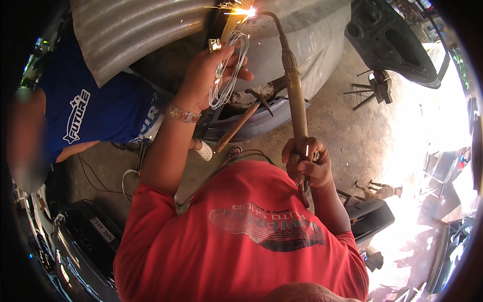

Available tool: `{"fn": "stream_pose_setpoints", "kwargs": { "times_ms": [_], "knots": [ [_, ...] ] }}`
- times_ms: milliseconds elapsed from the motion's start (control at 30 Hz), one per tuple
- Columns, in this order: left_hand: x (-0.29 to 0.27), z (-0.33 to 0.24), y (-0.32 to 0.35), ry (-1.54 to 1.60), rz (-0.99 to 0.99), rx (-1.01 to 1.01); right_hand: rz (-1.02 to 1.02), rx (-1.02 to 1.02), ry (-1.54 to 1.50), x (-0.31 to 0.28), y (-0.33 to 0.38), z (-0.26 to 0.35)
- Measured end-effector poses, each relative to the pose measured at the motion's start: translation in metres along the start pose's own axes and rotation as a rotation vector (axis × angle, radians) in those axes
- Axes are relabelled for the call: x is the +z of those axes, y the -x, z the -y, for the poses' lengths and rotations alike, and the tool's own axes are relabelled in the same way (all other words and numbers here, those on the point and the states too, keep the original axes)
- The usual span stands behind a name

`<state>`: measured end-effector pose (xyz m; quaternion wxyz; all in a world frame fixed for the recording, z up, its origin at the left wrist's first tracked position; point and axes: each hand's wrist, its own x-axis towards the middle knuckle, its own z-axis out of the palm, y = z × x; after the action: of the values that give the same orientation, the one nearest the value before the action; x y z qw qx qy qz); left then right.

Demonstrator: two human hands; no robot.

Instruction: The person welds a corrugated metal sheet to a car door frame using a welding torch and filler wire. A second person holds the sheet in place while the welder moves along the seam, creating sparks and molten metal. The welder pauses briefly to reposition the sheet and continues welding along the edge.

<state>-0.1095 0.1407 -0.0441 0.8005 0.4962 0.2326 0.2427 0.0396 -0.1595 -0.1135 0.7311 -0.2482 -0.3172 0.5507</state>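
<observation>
Two hands: well apart; the left hand (214,68) is up ahead with fingers bent about its wire, the right hand (311,163) clamped low on the torch.
Torch: long brass-toned metal welding torch (296,100) with a thin dark bent neck, out in front of the red-shirted person, over the car body.
Torch's line: its long axis runs from the right fist away from the chest, leaning slightly left; the neck then hooks over, so the tip points left.
Flame: white-hot glare with orange sparks (245,11) at the tip, spraying mostly leftward.
Wire: loose, narrow oval coil of thin silvery wire (235,75), long loops hanging from the left hand, upper end just below the glare.
Left wrist and finger: shiny link-banded bracelet or watch (184,114); chunky gold-coloured ring (215,45).
Metalwork: smooth, curved, dull grey car body (312,45); beside it a ridged grey corrugated sheet (143,32).
Hammer: wooden-handled hammer (240,125) with a dark metal head, by the body's lower edge, handle slanting down to the left; what bears it, I can't tell.
Floor: stained brown-grey concrete (347,128), washed out by daylight on the right.
Around us: co-worker in a blue shirt (100,100) at left, glossy black car (83,251) behind, dark moulded vehicle panel (392,43) at upper right.
</observation>
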Motion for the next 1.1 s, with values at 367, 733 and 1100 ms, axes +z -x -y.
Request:
{"fn": "stream_pose_setpoints", "kwargs": {
  "times_ms": [367, 733, 1100],
  "knots": [
    [0.005, -0.002, 0.002, -0.066, -0.010, -0.004, 0.008, 0.030, 0.010, 0.002, 0.000, 0.005],
    [0.002, 0.001, 0.001, -0.073, 0.004, -0.003, 0.001, 0.031, -0.010, 0.003, 0.001, 0.003],
    [0.010, -0.001, 0.001, -0.062, -0.029, -0.019, -0.014, 0.028, -0.018, 0.003, 0.008, 0.006]
  ]
}}
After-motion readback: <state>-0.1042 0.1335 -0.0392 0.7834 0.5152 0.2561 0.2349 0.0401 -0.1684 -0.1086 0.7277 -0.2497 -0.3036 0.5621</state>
